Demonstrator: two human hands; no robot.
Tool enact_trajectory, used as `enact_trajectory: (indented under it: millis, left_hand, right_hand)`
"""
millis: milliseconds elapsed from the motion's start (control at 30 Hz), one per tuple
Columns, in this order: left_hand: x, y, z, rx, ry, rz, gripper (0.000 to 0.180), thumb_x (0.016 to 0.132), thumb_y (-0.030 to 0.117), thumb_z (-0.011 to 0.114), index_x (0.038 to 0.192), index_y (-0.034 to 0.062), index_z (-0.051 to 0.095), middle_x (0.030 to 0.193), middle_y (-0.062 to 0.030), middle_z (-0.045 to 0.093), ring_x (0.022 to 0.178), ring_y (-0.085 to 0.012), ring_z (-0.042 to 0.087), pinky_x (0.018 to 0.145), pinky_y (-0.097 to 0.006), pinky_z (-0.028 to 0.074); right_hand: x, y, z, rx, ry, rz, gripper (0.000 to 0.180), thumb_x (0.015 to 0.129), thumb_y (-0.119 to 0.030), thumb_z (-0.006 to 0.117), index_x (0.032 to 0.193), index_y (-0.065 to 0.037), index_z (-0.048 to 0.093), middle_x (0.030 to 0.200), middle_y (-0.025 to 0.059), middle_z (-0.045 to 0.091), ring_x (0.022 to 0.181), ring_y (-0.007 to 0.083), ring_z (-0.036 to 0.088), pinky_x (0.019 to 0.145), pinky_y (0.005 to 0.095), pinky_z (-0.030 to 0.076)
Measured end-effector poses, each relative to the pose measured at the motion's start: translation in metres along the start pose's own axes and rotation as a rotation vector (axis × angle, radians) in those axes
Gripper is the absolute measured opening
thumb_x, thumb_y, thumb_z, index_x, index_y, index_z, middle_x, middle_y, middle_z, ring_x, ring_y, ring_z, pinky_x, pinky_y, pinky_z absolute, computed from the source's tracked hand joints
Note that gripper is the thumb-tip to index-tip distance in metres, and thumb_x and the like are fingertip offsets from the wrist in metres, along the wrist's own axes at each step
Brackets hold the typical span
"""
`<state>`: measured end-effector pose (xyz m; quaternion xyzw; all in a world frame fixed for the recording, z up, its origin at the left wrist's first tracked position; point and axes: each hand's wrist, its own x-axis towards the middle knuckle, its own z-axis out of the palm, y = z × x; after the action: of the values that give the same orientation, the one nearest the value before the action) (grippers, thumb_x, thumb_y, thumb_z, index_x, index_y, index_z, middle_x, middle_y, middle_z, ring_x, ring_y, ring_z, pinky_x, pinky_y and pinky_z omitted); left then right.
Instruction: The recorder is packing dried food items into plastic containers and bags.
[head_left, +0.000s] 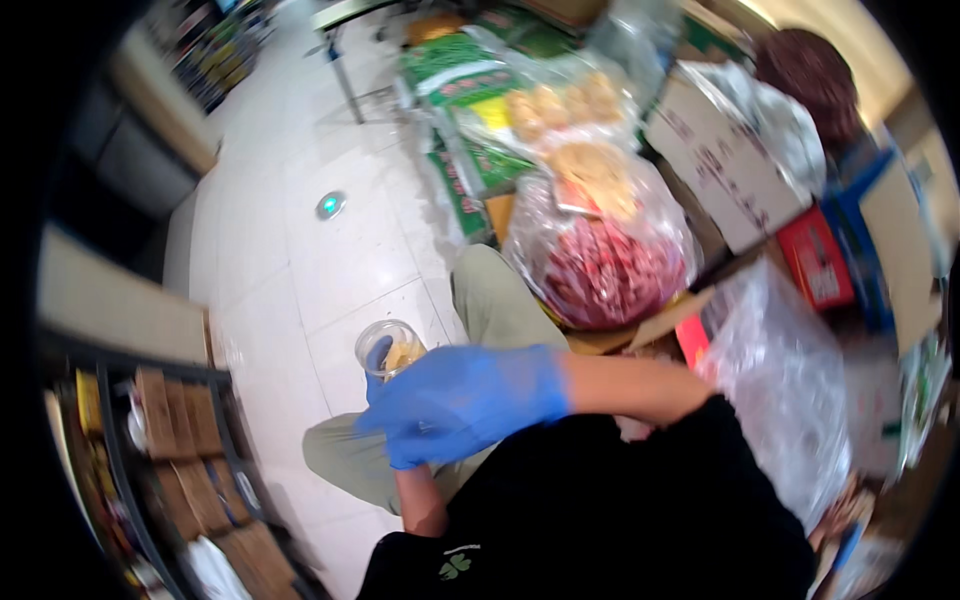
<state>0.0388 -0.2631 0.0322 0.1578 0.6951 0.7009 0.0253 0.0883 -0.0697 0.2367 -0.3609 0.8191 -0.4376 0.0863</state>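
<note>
A clear round plastic tub (404,351) with pale yellow pieces inside is held over my lap. My left hand (402,451), in a blue glove, is closed round it; a blue finger shows at its far left side, and the rest of that hand is mostly covered. Across it reaches my right hand (478,396), also blue-gloved and smeared by motion. It lies just on the near side of the tub, its fingers too blurred to read. Ahead and to the right sits a big clear bag of red and pink pieces (610,272), with a bag of tan pieces (590,178) on top.
Green printed sacks (463,85) and a bag of round tan items (570,105) lie beyond. Cardboard boxes (715,160), a red box (815,258) and a crumpled clear plastic bag (775,380) crowd the right. A shelf with brown cartons (180,415) stands left. A metal floor disc (331,205) glows green.
</note>
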Motion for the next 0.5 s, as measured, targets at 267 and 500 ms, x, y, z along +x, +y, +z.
enact_trajectory:
  millis: [267, 500]
  left_hand:
    - [-0.021, 0.010, -0.009, -0.063, 0.159, 0.030, 0.090, 0.065, 0.012, 0.086, 0.145, -0.0020, 0.047, 0.140, -0.0147, 0.056, 0.129, -0.0265, 0.057, 0.111, -0.040, 0.047]
    - [0.012, 0.030, 0.009, 0.051, 0.094, 0.141, 0.096, 0.061, 0.019, 0.094, 0.144, 0.0010, 0.049, 0.135, -0.0141, 0.058, 0.124, -0.0257, 0.059, 0.108, -0.040, 0.049]
  right_hand:
    - [-0.207, 0.090, -0.044, 0.097, 0.949, 0.791, 0.033, 0.101, -0.022, 0.058, 0.119, 0.003, 0.070, 0.098, 0.0104, 0.075, 0.084, 0.0160, 0.067, 0.079, 0.0304, 0.054]
    - [-0.342, 0.299, -0.090, -0.472, 0.858, 0.937, 0.042, 0.088, -0.004, 0.051, 0.125, 0.001, 0.068, 0.126, 0.0258, 0.068, 0.122, 0.0379, 0.064, 0.109, 0.0396, 0.046]
